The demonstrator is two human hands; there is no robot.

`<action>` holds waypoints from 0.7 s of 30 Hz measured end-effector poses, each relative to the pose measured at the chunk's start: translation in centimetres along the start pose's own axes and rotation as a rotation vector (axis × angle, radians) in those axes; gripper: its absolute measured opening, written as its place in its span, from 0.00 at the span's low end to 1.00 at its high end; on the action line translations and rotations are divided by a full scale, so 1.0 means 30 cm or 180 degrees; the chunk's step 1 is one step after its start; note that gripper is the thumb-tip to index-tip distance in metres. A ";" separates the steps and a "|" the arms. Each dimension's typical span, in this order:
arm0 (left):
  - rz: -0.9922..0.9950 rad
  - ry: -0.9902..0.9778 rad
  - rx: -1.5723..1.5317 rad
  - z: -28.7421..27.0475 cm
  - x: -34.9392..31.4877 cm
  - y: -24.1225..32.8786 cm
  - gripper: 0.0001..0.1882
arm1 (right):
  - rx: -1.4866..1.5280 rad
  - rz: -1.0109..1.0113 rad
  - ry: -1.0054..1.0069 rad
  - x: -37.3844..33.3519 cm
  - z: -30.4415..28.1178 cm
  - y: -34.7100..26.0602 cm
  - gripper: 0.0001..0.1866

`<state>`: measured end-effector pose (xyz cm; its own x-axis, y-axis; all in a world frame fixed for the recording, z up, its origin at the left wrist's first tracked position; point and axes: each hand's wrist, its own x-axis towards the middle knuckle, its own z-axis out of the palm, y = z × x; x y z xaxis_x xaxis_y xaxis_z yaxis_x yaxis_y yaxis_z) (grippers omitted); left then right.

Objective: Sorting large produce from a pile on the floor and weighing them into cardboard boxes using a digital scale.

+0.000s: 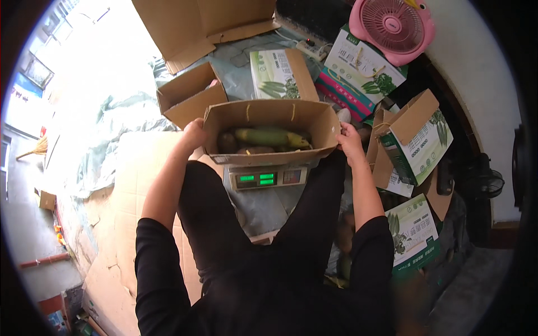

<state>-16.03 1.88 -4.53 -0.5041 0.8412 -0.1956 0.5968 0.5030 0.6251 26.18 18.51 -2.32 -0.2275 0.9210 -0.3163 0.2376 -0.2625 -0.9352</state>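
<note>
A cardboard box (pixel 269 107) with its top folded open is between my knees, on or just above a digital scale (pixel 287 178) with lit green readouts. My left hand (pixel 194 134) grips the box's left end. At the opposite end my right hand (pixel 350 140) holds the edge between thumb and fingers. Inside lies a long green vegetable (pixel 263 136), yellowish toward its right tip, among several brown roundish ones (pixel 227 142) whose kind I cannot make out. Two yellow cord handles hang from the far wall. The box's underside is hidden.
Beyond the left hand stands an open brown box (pixel 193 92). Printed cartons (pixel 274 73) lie ahead, with others (pixel 417 145) at the right. A pink fan (pixel 392 25) and a power strip (pixel 311 50) are at the far right. Flattened cardboard (pixel 143 190) covers the left floor.
</note>
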 end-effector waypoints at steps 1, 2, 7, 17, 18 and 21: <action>-0.0120 -0.0092 -0.0208 -0.011 -0.004 0.029 0.14 | -0.0079 0.0049 -0.0007 0.002 0.000 -0.011 0.26; -0.0304 -0.0246 -0.0259 -0.013 0.008 0.033 0.14 | -0.0097 0.0107 0.0032 0.004 0.002 -0.021 0.26; -0.0019 -0.0240 0.0200 0.001 0.011 0.051 0.20 | -0.0556 -0.0409 0.0154 0.102 0.022 0.057 0.24; -0.0210 -0.0252 0.0035 0.018 0.029 -0.011 0.17 | -0.0706 0.0377 0.0284 0.135 0.039 0.055 0.18; -0.0209 -0.0225 0.0058 0.000 0.019 -0.035 0.17 | -0.0680 0.0360 0.0267 0.116 0.065 0.022 0.18; -0.0198 -0.0009 -0.0142 -0.012 0.027 -0.141 0.15 | -0.0653 0.0192 0.0153 0.041 0.154 -0.117 0.16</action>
<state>-19.19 0.35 -7.05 -0.5377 0.8091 -0.2372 0.5358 0.5451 0.6448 20.69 19.24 -0.18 -0.1630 0.9193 -0.3581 0.4378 -0.2579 -0.8613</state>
